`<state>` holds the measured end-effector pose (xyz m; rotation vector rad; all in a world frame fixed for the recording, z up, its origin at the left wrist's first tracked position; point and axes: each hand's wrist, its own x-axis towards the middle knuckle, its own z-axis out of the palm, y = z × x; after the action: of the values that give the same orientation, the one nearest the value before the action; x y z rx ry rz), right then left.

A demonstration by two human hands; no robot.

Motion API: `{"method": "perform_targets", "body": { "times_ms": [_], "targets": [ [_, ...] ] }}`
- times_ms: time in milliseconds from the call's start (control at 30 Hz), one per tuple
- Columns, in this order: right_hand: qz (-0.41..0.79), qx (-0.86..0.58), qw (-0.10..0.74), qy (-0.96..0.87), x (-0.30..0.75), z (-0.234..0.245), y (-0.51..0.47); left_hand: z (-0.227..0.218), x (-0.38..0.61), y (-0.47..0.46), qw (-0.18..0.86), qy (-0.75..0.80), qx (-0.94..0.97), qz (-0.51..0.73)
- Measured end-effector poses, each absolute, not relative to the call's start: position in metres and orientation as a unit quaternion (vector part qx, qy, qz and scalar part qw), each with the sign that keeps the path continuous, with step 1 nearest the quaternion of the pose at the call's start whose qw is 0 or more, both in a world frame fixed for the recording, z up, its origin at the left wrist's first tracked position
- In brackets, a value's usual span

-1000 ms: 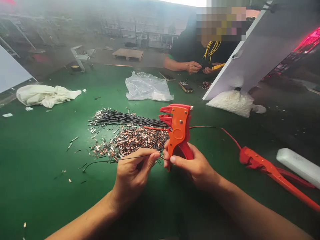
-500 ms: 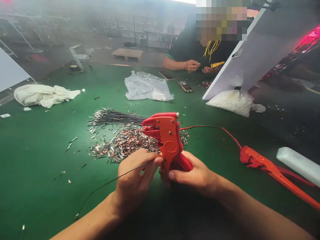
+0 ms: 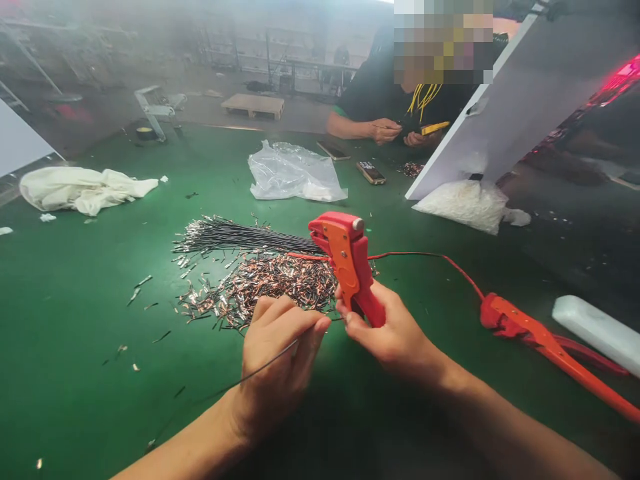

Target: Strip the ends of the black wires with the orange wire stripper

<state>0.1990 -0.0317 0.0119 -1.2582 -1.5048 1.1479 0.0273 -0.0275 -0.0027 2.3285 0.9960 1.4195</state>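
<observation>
My right hand (image 3: 390, 327) is wrapped round the handles of a red and orange wire stripper (image 3: 345, 260), held upright with its jaws tipped away to the left. My left hand (image 3: 283, 360) pinches a thin dark wire (image 3: 270, 362) between thumb and forefinger; one end trails down over the wrist, and a short tip pokes out toward the stripper, apart from its jaws. Just beyond both hands lies a heap of copper and black wire scraps (image 3: 280, 283). Behind the heap rests a bundle of black wires (image 3: 250, 235) with pale ends.
A second orange-handled tool (image 3: 545, 337) lies to the right, by a pale bar (image 3: 597, 330). Farther back are a clear plastic bag (image 3: 297, 173), a phone (image 3: 371, 173), a white cloth (image 3: 85, 190) and a filled white bag (image 3: 463, 205). Another person's hand (image 3: 385, 131) works across the table.
The wire stripper has turned and shifted right and slightly up with my right hand, apart from my left. My left hand has moved slightly right, still pinching the wire.
</observation>
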Motion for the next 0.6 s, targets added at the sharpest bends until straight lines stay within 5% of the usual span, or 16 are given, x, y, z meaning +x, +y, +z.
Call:
{"method": "perform_targets", "body": {
  "times_ms": [267,600],
  "targets": [
    [0.294,-0.552,0.383,-0.680,0.212,0.000,-0.023,-0.005,0.023,-0.024,0.103,0.407,0.737,0.531],
    [0.373,-0.518,0.515,-0.572,0.223,-0.004,-0.007,-0.015,0.024,-0.022,0.172,0.396,0.728,0.532]
  ]
}}
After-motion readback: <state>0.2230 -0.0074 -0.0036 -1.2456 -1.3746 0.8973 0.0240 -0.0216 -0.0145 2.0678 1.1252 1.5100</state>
